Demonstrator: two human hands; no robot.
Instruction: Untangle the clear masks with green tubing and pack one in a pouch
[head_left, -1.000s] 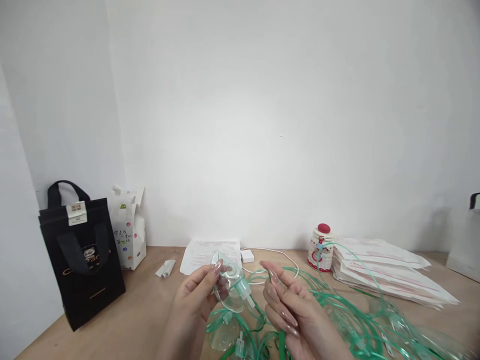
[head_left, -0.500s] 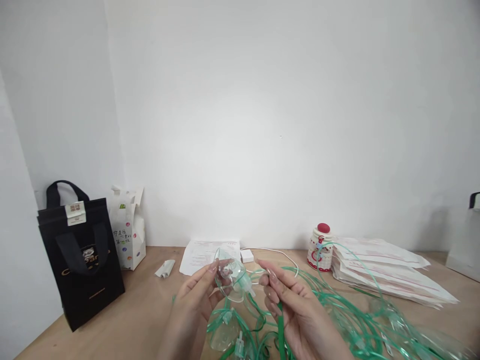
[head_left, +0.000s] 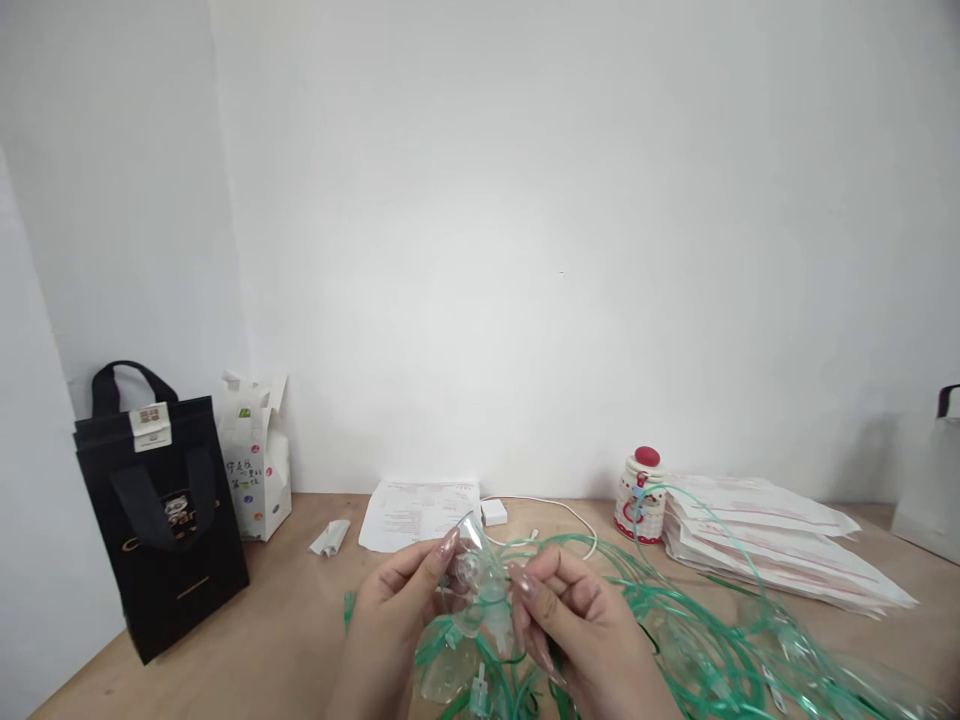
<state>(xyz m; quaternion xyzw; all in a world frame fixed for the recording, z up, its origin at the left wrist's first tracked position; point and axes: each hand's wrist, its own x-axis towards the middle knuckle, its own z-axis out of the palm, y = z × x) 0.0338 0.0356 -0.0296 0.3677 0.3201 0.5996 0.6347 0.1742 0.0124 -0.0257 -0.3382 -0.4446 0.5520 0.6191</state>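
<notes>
My left hand [head_left: 409,590] pinches the rim of a small clear oxygen mask [head_left: 471,575], thumb on its near side. The mask is held up above the table, its pale connector pointing down toward the right. Close to the mask's right side is my right hand [head_left: 577,620], with thumb and forefinger pressed together. A green strap passes through that hand, mostly hidden by the fingers, and its lower part shows beneath the palm. Beneath both hands lies another clear mask [head_left: 448,672] among green tubing [head_left: 499,665].
More masks and looped green tubing [head_left: 720,640] spread over the right side. Behind them are a white jar with a red lid [head_left: 641,500] and stacked paper packets [head_left: 772,545]. A black bag [head_left: 165,540], a white paper bag [head_left: 259,470] and a printed sheet [head_left: 405,510] stand or lie further left.
My right hand has moved left, up to the mask's side. The mask has turned and shifted slightly right and down in my left hand.
</notes>
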